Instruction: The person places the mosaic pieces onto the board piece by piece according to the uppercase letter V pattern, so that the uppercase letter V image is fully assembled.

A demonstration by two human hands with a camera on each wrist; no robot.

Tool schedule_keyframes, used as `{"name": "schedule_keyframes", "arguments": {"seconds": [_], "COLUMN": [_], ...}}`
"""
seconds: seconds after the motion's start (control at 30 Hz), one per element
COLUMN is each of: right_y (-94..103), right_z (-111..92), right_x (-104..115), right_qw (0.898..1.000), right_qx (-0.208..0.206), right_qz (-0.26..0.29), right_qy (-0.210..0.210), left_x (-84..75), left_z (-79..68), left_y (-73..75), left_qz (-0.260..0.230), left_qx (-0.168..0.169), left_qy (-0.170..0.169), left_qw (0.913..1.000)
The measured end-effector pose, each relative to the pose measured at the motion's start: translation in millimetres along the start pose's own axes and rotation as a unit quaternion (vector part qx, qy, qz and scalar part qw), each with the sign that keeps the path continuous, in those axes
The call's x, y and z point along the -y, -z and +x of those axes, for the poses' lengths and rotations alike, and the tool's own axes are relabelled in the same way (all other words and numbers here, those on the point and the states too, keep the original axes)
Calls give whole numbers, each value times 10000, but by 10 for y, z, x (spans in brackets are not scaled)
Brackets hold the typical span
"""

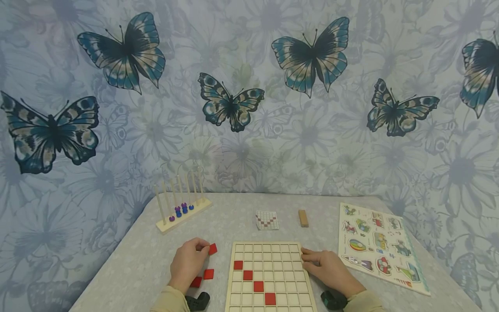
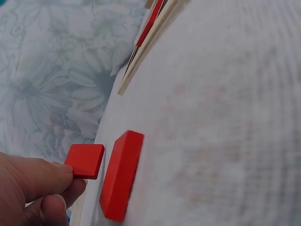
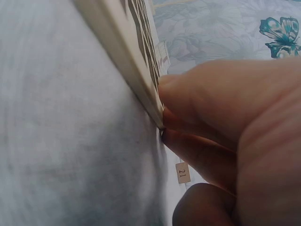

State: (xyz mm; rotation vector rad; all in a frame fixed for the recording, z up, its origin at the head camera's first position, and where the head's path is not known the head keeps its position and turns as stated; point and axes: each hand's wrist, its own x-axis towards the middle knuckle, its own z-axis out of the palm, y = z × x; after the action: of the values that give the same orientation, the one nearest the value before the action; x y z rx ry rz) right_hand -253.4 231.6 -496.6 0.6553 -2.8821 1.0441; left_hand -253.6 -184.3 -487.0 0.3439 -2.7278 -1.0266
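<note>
A wooden grid board lies on the table with several red square tiles set in its cells, such as this tile, in a diagonal. To its left, my left hand pinches a red square tile between thumb and fingers, just above the cloth. Near that hand lie two loose red tiles, one tile and a darker-looking tile partly behind the wrist. My right hand grips the board's right edge, the thumb on its top and fingers against the side.
Behind the board lie a small pattern card and a wooden block. A peg abacus with purple and blue beads stands at the back left. A picture puzzle board lies at the right. A wallpapered wall borders the table.
</note>
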Motion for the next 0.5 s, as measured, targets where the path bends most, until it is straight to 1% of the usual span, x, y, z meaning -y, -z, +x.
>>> {"name": "schedule_keyframes", "arguments": {"seconds": [0.2, 0.5], "right_y": [0, -18], "right_z": [-5, 3], "right_x": [12, -14], "right_qw": [10000, 9999], "right_qx": [-24, -48], "right_qz": [-27, -95], "right_qy": [39, 61], "left_x": [-44, -33], "left_z": [-32, -14], "left_y": [29, -10], "left_qz": [-37, -26], "left_qx": [-54, -75], "left_qy": [-108, -26], "left_qw": [9999, 10000]}}
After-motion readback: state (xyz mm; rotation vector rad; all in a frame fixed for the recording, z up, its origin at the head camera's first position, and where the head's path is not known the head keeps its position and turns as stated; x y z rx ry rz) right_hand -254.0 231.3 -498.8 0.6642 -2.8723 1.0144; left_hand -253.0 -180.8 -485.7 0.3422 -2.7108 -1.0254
